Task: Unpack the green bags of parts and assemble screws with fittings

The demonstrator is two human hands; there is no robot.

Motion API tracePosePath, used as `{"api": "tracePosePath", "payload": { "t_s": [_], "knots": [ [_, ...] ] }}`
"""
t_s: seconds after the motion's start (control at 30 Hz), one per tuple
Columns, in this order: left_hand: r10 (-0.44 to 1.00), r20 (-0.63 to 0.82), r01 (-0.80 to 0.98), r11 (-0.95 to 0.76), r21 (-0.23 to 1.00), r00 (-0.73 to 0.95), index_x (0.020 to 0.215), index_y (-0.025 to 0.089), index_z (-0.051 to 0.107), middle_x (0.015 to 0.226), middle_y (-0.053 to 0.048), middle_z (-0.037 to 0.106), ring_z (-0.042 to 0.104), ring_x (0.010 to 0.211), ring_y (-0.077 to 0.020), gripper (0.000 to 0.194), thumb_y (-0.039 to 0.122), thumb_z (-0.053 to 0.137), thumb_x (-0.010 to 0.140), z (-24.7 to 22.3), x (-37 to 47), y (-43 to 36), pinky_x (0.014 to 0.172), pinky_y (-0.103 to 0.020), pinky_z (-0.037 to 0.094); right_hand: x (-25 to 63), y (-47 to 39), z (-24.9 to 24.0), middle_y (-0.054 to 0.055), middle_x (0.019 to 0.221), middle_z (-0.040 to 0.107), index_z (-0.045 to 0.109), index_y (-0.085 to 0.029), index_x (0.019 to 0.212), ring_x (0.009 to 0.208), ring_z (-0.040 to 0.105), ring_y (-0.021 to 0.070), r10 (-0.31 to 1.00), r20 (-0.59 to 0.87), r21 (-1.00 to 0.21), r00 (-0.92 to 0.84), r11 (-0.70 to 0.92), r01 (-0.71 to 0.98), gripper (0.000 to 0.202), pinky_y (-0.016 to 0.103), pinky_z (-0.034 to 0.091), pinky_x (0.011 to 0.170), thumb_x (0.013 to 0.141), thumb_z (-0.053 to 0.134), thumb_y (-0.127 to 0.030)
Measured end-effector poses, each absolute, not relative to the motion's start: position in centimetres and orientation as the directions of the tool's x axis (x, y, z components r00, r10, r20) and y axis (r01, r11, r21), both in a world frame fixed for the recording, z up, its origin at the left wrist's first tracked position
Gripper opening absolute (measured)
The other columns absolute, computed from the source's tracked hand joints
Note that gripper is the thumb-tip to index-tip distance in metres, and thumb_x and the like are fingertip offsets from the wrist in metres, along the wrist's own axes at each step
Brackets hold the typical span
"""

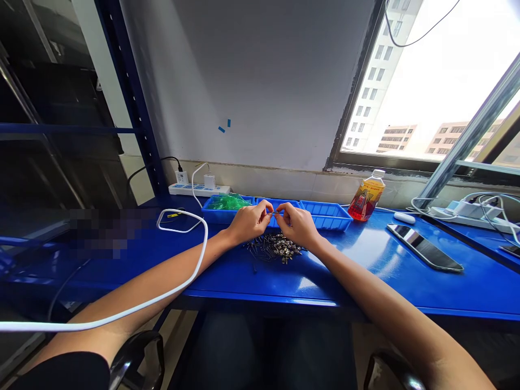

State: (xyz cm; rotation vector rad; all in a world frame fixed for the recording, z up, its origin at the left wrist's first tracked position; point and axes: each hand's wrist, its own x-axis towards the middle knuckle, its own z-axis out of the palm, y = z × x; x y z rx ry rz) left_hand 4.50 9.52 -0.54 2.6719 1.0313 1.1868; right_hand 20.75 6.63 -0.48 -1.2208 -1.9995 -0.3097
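Observation:
My left hand (249,221) and my right hand (298,223) meet fingertip to fingertip above a blue table (227,279). Both are closed in a pinch. A tiny dark metal piece shows between the fingertips, too small to name surely. Below the hands lies a pile of small metal hardware: dark screws (260,249) on the left and shiny brass-coloured pieces (287,250) on the right. Just behind the hands stands a row of blue plastic bins (331,216), partly hidden by them. Green plastic packaging (227,202) fills the left bin.
A white cable (206,238) loops across my left forearm. A drink bottle (366,196) stands right of the bins, near a phone (426,248) and a small white case (404,218). Power strips (199,189) with plugs sit at the back left and far right.

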Motion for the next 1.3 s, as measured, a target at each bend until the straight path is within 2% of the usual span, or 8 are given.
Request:
{"api": "tracePosePath", "payload": {
  "t_s": [0.37, 0.77, 1.3],
  "knots": [
    [0.568, 0.659, 0.468, -0.812, 0.349, 0.493, 0.084, 0.017, 0.049, 0.057, 0.005, 0.049, 0.042, 0.046, -0.0083, 0.005, 0.02, 0.045, 0.083, -0.45, 4.56, 9.31, 0.049, -0.02, 0.03, 20.71, 6.49, -0.33, -0.005, 0.052, 0.053, 0.055, -0.018, 0.087, 0.048, 0.048, 0.0108, 0.665, 0.693, -0.177, -0.278, 0.531, 0.829, 0.011, 0.021, 0.03, 0.052, 0.079, 0.051, -0.024],
    [0.576, 0.661, 0.547, -0.786, 0.287, 0.481, 0.083, 0.018, 0.051, 0.058, 0.004, 0.052, 0.045, 0.048, -0.0099, 0.007, 0.018, 0.044, 0.081, -0.52, 4.55, 9.37, 0.051, -0.021, 0.032, 20.68, 6.47, -0.4, -0.005, 0.052, 0.052, 0.055, -0.018, 0.085, 0.049, 0.048, 0.0107, 0.676, 0.684, -0.175, -0.275, 0.518, 0.838, 0.009, 0.021, 0.029, 0.052, 0.078, 0.052, -0.024],
    [0.589, 0.645, 0.531, -0.786, 0.317, 0.487, 0.08, 0.018, 0.05, 0.058, 0.004, 0.052, 0.047, 0.049, -0.0103, 0.005, 0.016, 0.045, 0.079, -0.32, 4.46, 9.18, 0.052, -0.021, 0.033, 20.68, 6.48, -0.5, -0.004, 0.054, 0.054, 0.055, -0.019, 0.086, 0.048, 0.046, 0.0107, 0.682, 0.671, -0.188, -0.29, 0.535, 0.824, 0.01, 0.021, 0.029, 0.052, 0.08, 0.052, -0.027]
  ]
}}
